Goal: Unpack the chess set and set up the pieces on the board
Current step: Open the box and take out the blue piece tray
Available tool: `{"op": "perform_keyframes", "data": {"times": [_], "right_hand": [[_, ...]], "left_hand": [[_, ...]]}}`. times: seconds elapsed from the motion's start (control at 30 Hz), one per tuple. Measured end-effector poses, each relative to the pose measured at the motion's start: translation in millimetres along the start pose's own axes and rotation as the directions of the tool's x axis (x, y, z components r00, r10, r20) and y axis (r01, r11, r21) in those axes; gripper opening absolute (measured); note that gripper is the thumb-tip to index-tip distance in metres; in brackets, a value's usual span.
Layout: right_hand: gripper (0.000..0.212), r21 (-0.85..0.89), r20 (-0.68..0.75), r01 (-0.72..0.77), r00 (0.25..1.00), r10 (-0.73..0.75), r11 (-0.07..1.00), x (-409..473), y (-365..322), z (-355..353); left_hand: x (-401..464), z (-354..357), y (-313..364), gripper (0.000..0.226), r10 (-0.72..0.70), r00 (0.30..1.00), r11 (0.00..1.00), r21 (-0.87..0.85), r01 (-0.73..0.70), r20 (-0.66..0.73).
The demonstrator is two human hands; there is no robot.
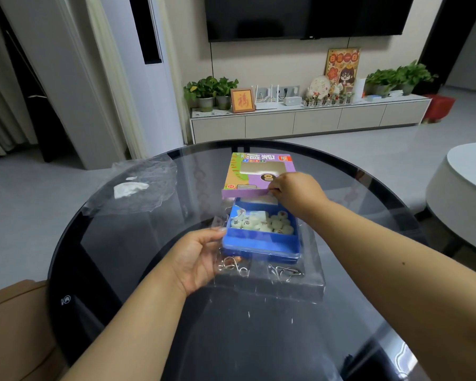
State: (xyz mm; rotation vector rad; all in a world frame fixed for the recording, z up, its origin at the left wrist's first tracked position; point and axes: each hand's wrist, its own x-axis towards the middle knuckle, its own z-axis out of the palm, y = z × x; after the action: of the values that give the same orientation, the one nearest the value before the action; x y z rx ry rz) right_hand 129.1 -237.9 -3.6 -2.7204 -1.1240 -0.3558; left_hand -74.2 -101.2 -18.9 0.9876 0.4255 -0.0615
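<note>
A blue tray (261, 243) sits on the round dark glass table (121, 237), filled with several pale round chess pieces (261, 222) marked with characters. Its purple and green lid (256, 171) with a clear window is lifted just behind the tray. My right hand (294, 192) pinches the lid's near edge. My left hand (198, 255) holds the tray's left side, fingers curled against it. The tray rests on a clear plastic box (294, 287) with metal wire puzzles (232, 266) inside.
Crumpled clear wrap (138, 182) lies at the table's far left. A brown chair (14, 325) is at my left, a white table (462, 193) at the right. A TV cabinet (308, 119) with plants stands beyond the table.
</note>
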Motion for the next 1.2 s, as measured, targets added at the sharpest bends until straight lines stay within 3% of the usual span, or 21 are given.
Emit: {"op": "perform_keyframes", "data": {"times": [0.13,0.37,0.57,0.67,0.73,0.9,1.2], "right_hand": [[0.024,-0.048,0.007,-0.076,0.997,0.077,0.996,13,13,3],[0.024,-0.014,0.009,-0.219,0.976,0.22,0.976,28,47,6],[0.022,-0.013,0.099,-0.242,0.965,0.242,0.97,27,72,14],[0.035,-0.025,0.188,-0.264,0.946,0.264,0.964,25,73,26],[0.042,-0.043,0.18,-0.243,0.952,0.247,0.969,25,74,35],[0.035,-0.119,0.181,-0.175,0.964,0.194,0.977,33,77,43],[0.047,-0.094,0.281,-0.294,0.909,0.309,0.951,47,99,39]], "left_hand": [[-3,-3,1,0.045,0.022,1.0,0.999,0.036,-0.022,0.004],[-7,-17,6,0.042,0.044,0.997,0.998,0.033,-0.046,0.07],[-5,-37,17,0.043,0.12,0.993,0.992,-0.033,-0.12,0.0],[2,-44,19,0.035,0.151,0.987,0.983,-0.094,-0.155,-0.046],[7,-46,20,0.031,0.155,0.985,0.98,-0.118,-0.163,-0.071],[18,-46,17,0.033,0.155,0.981,0.978,-0.119,-0.169,-0.119],[37,-42,19,0.032,0.143,0.98,0.982,-0.102,-0.158,-0.141]]}}
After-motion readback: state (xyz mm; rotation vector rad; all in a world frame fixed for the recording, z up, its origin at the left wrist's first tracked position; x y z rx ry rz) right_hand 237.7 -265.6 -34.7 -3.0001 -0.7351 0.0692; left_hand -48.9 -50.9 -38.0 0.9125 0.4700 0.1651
